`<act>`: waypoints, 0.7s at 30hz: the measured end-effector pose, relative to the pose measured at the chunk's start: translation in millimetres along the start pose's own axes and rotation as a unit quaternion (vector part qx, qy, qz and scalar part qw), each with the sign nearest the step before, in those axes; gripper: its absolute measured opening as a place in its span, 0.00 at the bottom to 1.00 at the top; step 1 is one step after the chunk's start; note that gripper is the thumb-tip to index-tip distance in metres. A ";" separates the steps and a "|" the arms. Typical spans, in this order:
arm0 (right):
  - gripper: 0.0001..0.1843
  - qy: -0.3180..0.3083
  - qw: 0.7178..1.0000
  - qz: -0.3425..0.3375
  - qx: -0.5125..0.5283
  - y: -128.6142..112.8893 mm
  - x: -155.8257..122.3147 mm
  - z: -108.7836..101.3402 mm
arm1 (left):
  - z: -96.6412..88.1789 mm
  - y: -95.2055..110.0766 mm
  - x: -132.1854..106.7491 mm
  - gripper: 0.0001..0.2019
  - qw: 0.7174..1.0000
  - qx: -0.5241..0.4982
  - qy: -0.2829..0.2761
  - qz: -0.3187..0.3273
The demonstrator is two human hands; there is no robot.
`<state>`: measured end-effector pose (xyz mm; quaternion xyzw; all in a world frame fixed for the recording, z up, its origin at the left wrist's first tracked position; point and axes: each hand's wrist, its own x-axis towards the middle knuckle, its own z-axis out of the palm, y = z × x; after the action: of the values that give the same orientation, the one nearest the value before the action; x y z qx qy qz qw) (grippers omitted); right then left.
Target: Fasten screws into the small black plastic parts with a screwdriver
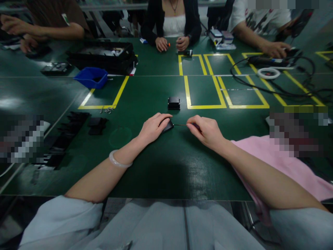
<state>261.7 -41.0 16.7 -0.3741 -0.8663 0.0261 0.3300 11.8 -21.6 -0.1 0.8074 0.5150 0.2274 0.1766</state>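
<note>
My left hand (pixel 155 127) is closed over a small flat black part (pixel 168 126), pressing it to the green table. My right hand (pixel 206 130) pinches a thin straight rod (pixel 180 125), like a screwdriver shaft. Its far end meets the right edge of the black part. Whatever lies inside my right fist is mostly hidden. Just beyond my hands stands a small black block-shaped piece (pixel 174 103). A little heap of small metal pieces, like screws (pixel 107 110), lies to the left, near more black pieces (pixel 96 125).
Yellow tape outlines (pixel 206 106) mark the green table (pixel 161 173). A blue bin (pixel 91 77) and black trays (pixel 104 57) stand at the far left. Black cables (pixel 260 88) and a white ring (pixel 268 73) lie right. Pink cloth (pixel 262 152) sits under my right arm. Several co-workers sit opposite.
</note>
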 end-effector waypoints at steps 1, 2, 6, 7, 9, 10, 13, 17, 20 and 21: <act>0.13 -0.003 1.000 0.003 0.003 -0.4 -0.1 0.1 | -0.1 -0.2 0.2 0.21 1.000 0.000 0.000 -0.001; 0.12 -0.004 1.000 0.006 0.009 -0.8 -0.2 0.2 | -0.2 -0.6 0.4 0.21 1.000 0.000 0.001 -0.001; 0.11 -0.003 1.000 0.012 0.027 -1.4 -0.1 0.2 | 0.5 -2.7 0.8 0.21 1.000 0.001 0.003 -0.001; 0.11 -0.004 1.000 0.010 0.026 -1.1 0.1 0.2 | 0.7 -3.2 0.7 0.21 1.000 0.001 0.004 0.000; 0.12 -0.006 1.000 0.008 0.020 -0.1 0.5 0.1 | 1.2 -4.2 0.5 0.21 1.000 0.000 0.005 0.003; 0.13 -0.007 1.000 0.008 0.017 0.5 0.6 0.1 | 1.3 -4.6 0.5 0.21 1.000 0.000 0.006 0.005; 0.14 -0.011 1.000 0.009 0.017 1.7 0.5 0.6 | 1.6 -5.4 0.4 0.21 1.000 -0.002 0.006 0.008; 0.12 -0.011 1.000 0.012 0.025 1.4 0.0 1.3 | 1.6 -5.1 0.7 0.21 1.000 -0.003 0.005 0.005; 0.11 -0.009 0.999 0.015 0.033 0.6 0.0 1.0 | 1.3 -4.6 1.0 0.21 1.000 -0.002 0.004 0.005; 0.11 -0.008 0.999 0.013 0.034 0.5 0.1 0.8 | 1.2 -4.6 1.1 0.21 1.000 -0.003 0.003 0.006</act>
<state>261.5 -40.4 16.0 -0.3736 -0.8626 0.0626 0.3353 9.4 -18.7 -3.2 0.8092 0.5099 0.2329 0.1759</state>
